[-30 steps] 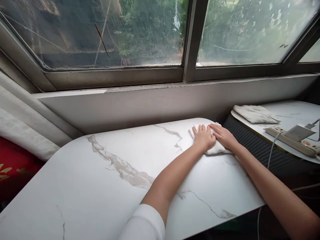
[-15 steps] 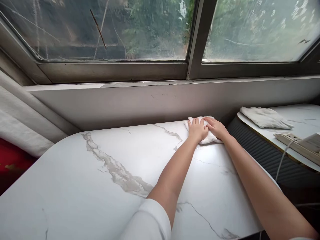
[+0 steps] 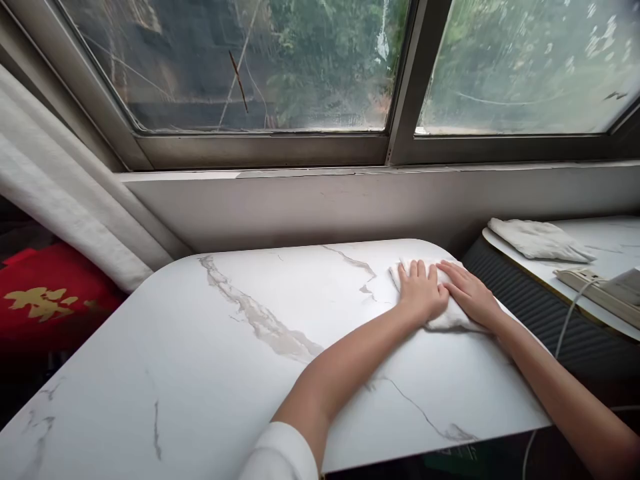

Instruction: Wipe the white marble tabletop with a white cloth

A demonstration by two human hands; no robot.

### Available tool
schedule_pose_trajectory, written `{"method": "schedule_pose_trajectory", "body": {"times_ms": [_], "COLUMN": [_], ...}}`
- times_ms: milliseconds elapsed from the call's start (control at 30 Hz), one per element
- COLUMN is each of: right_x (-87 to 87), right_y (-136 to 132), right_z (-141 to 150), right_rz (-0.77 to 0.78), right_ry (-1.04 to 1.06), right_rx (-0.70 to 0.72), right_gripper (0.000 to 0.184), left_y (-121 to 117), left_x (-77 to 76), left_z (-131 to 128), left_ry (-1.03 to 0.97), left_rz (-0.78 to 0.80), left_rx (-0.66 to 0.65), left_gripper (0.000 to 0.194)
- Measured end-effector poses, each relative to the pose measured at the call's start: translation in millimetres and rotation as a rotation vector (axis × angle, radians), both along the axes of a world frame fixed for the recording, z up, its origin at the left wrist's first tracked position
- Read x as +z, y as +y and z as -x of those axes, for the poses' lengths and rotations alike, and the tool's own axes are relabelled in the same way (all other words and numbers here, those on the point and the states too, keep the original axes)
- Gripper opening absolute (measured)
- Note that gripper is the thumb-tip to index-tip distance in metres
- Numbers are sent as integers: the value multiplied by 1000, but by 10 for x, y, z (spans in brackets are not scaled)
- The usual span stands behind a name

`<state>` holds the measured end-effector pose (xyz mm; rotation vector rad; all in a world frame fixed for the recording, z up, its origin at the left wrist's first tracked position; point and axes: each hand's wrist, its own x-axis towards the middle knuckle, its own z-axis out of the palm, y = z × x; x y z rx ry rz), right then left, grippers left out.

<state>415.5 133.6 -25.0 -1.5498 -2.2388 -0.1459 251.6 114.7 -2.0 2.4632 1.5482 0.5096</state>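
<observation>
A folded white cloth [image 3: 456, 317] lies flat on the white marble-patterned tabletop [image 3: 210, 373], near its far right corner. My left hand [image 3: 421, 291] rests on the cloth with its fingers stretched forward and slightly spread. Just to the right, my right hand [image 3: 470, 293] also presses flat on the cloth, fingers extended towards the left hand. The two hands are close together, and the thumb side of each meets the other. Both palms are hidden, as is the part of the cloth under them.
Beyond the table runs a low wall [image 3: 300, 207] under a window [image 3: 320, 67]. At right, a second table holds another white cloth [image 3: 540, 239] and a power strip [image 3: 595, 283] with a cable. On the left are a pale curtain [image 3: 75, 180] and a red fabric [image 3: 55, 300] with gold marking.
Both hands have slid the cloth back from the far edge, towards me and to the right. The camera view has also shifted, showing more of the red fabric.
</observation>
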Motion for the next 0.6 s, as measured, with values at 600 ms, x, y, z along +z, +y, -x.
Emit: {"method": "schedule_pose_trajectory", "body": {"times_ms": [600], "right_x": [-32], "right_y": [-1598], "right_z": [789], "right_rz": [-50], "right_ry": [-59], "right_rx": [-103], "right_gripper": [53], "left_y": [-1287], "left_x": [118], "left_z": [774], "left_ry": [-5], "left_rz": [133], "left_rx": [-153], "left_gripper": [58]}}
